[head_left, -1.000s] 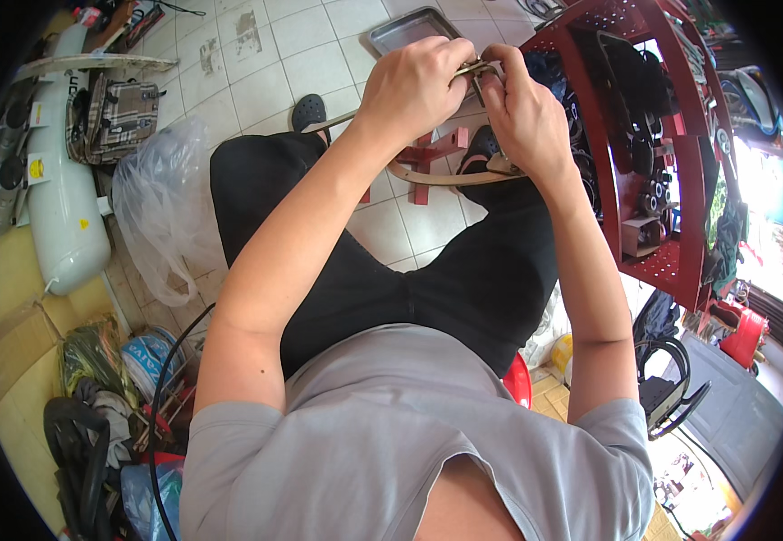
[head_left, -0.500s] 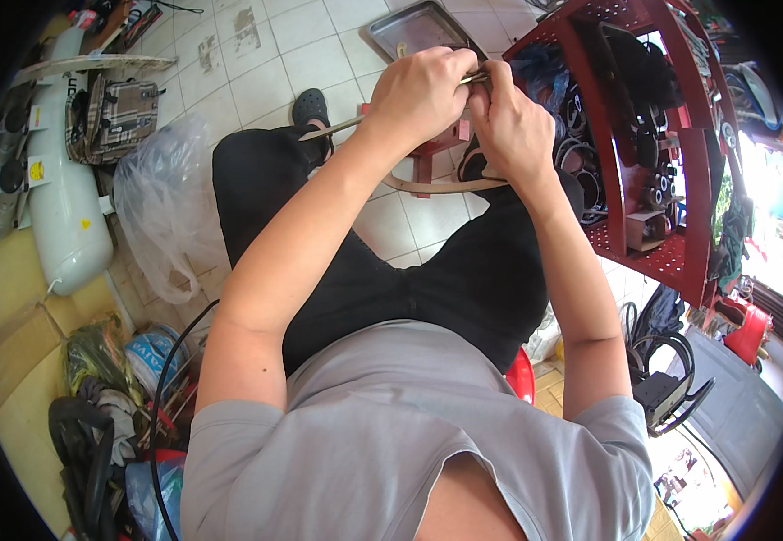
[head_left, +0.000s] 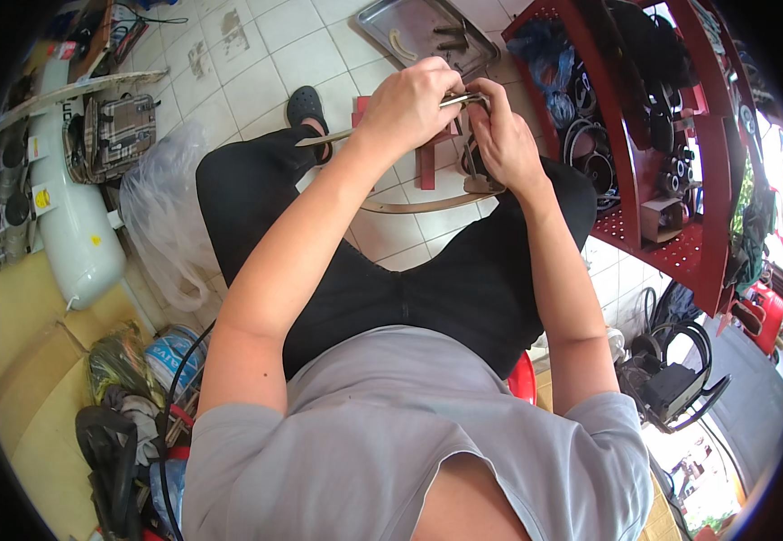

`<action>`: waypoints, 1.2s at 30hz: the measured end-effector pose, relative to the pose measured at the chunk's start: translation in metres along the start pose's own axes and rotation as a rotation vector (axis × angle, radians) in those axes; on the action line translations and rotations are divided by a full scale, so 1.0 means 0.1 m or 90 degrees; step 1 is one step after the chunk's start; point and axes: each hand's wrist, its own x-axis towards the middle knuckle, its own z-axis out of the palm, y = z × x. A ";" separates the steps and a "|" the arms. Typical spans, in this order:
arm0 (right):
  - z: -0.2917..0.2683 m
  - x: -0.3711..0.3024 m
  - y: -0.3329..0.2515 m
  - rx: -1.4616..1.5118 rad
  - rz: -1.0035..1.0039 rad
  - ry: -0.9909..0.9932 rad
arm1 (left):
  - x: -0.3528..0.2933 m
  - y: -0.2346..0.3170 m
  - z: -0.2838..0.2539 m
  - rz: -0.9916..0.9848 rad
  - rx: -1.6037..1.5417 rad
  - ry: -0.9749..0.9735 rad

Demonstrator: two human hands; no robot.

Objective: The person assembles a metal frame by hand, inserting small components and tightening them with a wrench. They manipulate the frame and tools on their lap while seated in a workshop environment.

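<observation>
Both arms reach forward over my knees, and the hands meet at a long, narrow tan strip point(head_left: 326, 140). My left hand point(head_left: 409, 104) is closed around it, with one pointed end sticking out past the wrist to the left. My right hand point(head_left: 508, 140) pinches the strip's metallic-looking part beside the left fingertips. Below the hands a curved tan band point(head_left: 432, 206) sags between my knees; whether it joins the strip is hidden by my hands. A red metal stand point(head_left: 427, 167) is on the floor beneath, partly covered by the left hand.
A metal tray point(head_left: 378, 18) on the tiles holds dark pieces and a small curved tan one. Red perforated shelving point(head_left: 621, 230) with coiled bands stands at the right. At left are a white tank point(head_left: 80, 225), a clear plastic bag point(head_left: 161, 207) and a plaid bag point(head_left: 125, 131).
The view has shifted, bringing more of the tray into sight. Both hands sit slightly lower in the picture, still close together on the strip. The curved band appears lower and flatter.
</observation>
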 end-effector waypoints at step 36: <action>0.06 0.04 0.14 0.155 0.194 0.027 | 0.05 -0.27 0.29 -0.017 -0.054 -0.075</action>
